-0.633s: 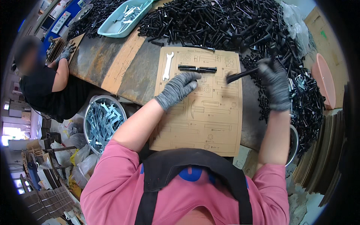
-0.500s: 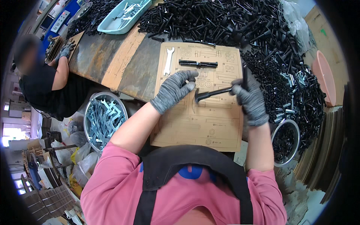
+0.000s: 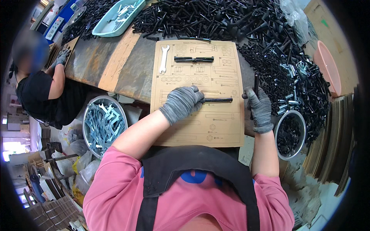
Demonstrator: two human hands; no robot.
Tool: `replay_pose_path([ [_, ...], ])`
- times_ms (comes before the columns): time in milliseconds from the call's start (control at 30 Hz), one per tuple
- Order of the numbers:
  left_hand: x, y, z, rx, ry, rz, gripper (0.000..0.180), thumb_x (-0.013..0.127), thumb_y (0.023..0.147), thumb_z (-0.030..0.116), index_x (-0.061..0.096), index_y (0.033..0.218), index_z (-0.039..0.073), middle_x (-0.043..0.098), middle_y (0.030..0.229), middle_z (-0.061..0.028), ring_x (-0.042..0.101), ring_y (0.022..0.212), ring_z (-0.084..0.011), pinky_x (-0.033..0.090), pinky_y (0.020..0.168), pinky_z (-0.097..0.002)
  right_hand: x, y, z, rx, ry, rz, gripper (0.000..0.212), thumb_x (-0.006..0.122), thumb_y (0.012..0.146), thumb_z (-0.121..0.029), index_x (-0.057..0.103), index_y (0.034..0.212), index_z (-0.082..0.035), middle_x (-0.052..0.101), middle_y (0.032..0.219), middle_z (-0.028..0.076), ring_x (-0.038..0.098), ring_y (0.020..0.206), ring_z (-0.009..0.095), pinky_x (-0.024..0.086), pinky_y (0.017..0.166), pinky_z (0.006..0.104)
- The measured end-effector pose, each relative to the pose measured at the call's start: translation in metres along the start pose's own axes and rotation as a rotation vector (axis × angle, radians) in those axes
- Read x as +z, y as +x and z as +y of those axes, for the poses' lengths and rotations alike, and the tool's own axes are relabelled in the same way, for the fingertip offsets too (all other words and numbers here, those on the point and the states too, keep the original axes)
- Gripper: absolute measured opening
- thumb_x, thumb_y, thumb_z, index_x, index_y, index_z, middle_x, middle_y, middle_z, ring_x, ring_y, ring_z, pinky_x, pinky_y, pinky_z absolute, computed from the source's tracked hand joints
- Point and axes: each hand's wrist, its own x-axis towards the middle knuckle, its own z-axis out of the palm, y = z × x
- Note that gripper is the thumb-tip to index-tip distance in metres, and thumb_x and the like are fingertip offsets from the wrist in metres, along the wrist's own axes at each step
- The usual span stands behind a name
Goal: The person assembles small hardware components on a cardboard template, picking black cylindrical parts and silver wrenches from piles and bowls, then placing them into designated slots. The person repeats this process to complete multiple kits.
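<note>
A brown cardboard sheet (image 3: 181, 134) printed with line drawings of hardware lies in front of me. My left hand (image 3: 183, 103), in a grey knit glove, is closed on the head end of a long black bolt (image 3: 219, 100), whose shank points right over the sheet. My right hand (image 3: 259, 109), gloved alike, is beside the sheet's right edge and grips another long black bolt (image 3: 256, 81), pointing away from me. A silver open-end wrench (image 3: 164, 59) lies at the sheet's upper left. Right of it, black bolts (image 3: 194, 59) lie end to end.
Heaped black bolts (image 3: 200, 17) cover the table's far side and right. Beside them are a pale blue tray (image 3: 101, 33), a pink basin (image 3: 327, 67) and a metal bowl of black parts (image 3: 290, 134). Left, a bowl holds wrenches (image 3: 104, 125); a co-worker (image 3: 36, 92) works beyond.
The long bolt has passed from my right hand to my left and lies lower over the sheet. My left hand has closed and moved down; my right keeps the other bolt.
</note>
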Motion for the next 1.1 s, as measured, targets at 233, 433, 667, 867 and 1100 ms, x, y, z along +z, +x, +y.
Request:
replay_pose_path([
  [233,-0.010,-0.006,0.003,0.025,-0.072,0.136,0.034,0.062,0.076,0.027,0.059,0.102,0.005,0.056,0.089,-0.0120,0.057,0.077,-0.0262,0.048,0.070,-0.0336,0.015,-0.015,-0.019,-0.048,0.170,-0.200,0.029,0.057,0.083,-0.032,0.063,0.092,-0.005,0.054,0.072,-0.001,0.046,0.064,0.009,0.037,0.059,0.0211],
  [433,-0.023,-0.044,0.014,-0.345,-1.162,0.101,0.054,0.062,0.079,0.035,0.048,0.119,0.003,0.054,0.096,-0.0086,0.057,0.077,-0.0160,0.047,0.068,-0.0266,0.054,-0.024,-0.029,0.176,0.507,-0.452,0.030,0.061,0.081,-0.026,0.060,0.097,-0.001,0.061,0.071,0.004,0.053,0.058,0.010,0.042,0.052,0.0210],
  [667,-0.039,-0.100,-0.019,-0.431,-1.134,0.071,0.038,0.059,0.083,0.021,0.052,0.117,0.006,0.061,0.090,-0.0031,0.055,0.078,-0.0084,0.045,0.068,-0.0209,0.084,-0.035,-0.011,0.071,0.426,-0.621,0.026,0.057,0.083,-0.020,0.057,0.103,-0.003,0.061,0.081,0.007,0.058,0.071,0.015,0.048,0.064,0.0282],
  [867,-0.038,-0.119,-0.035,-0.292,-0.376,-0.166,0.036,0.058,0.083,0.024,0.055,0.112,0.002,0.061,0.098,-0.0147,0.059,0.092,-0.0252,0.046,0.083,-0.0316,0.090,-0.051,-0.006,-0.482,-0.621,-0.611,0.023,0.060,0.078,-0.019,0.059,0.095,-0.004,0.061,0.082,0.014,0.058,0.077,0.030,0.046,0.071,0.0377],
  [1100,-0.038,-0.119,-0.044,-0.190,-0.293,-0.264,0.032,0.058,0.082,0.025,0.058,0.111,0.010,0.061,0.098,-0.0134,0.059,0.090,-0.0275,0.046,0.081,-0.0332,0.083,-0.048,-0.007,-0.575,-0.666,-0.643,0.021,0.057,0.078,-0.023,0.060,0.092,-0.007,0.060,0.082,0.012,0.057,0.078,0.029,0.046,0.070,0.0389],
])
